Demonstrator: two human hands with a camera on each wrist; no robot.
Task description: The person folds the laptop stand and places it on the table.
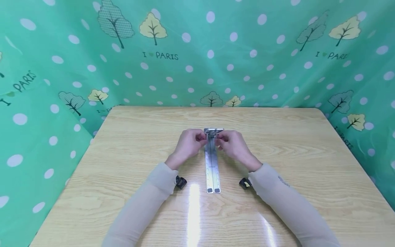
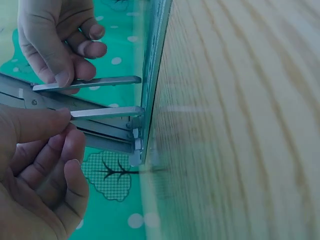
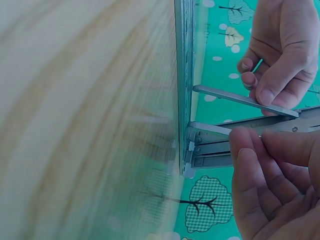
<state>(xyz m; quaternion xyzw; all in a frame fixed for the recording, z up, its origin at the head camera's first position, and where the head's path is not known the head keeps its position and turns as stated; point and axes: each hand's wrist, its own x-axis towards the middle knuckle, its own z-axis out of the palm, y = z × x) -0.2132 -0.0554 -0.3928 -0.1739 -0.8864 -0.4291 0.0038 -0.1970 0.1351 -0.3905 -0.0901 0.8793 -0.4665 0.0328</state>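
A silver metal folding laptop stand (image 1: 215, 171) lies lengthwise on the table, its two long rails side by side and dark pads at the near end. At its far end, the upper arms (image 1: 213, 130) are raised off the base. My left hand (image 1: 190, 142) pinches one thin support strut (image 2: 107, 113) between thumb and forefinger. On the other side, my right hand (image 1: 232, 144) pinches the matching strut (image 3: 210, 128) the same way. Both struts slant between the base rails and the raised arms in the wrist views. The other fingers of each hand are loosely curled.
The wood-grain table (image 1: 132, 137) extends around the stand, with glare streaks near its front. Behind and beside it hangs a green dotted cloth (image 1: 197, 44) printed with trees. Black wrist devices (image 1: 181, 182) sit below both sleeve cuffs.
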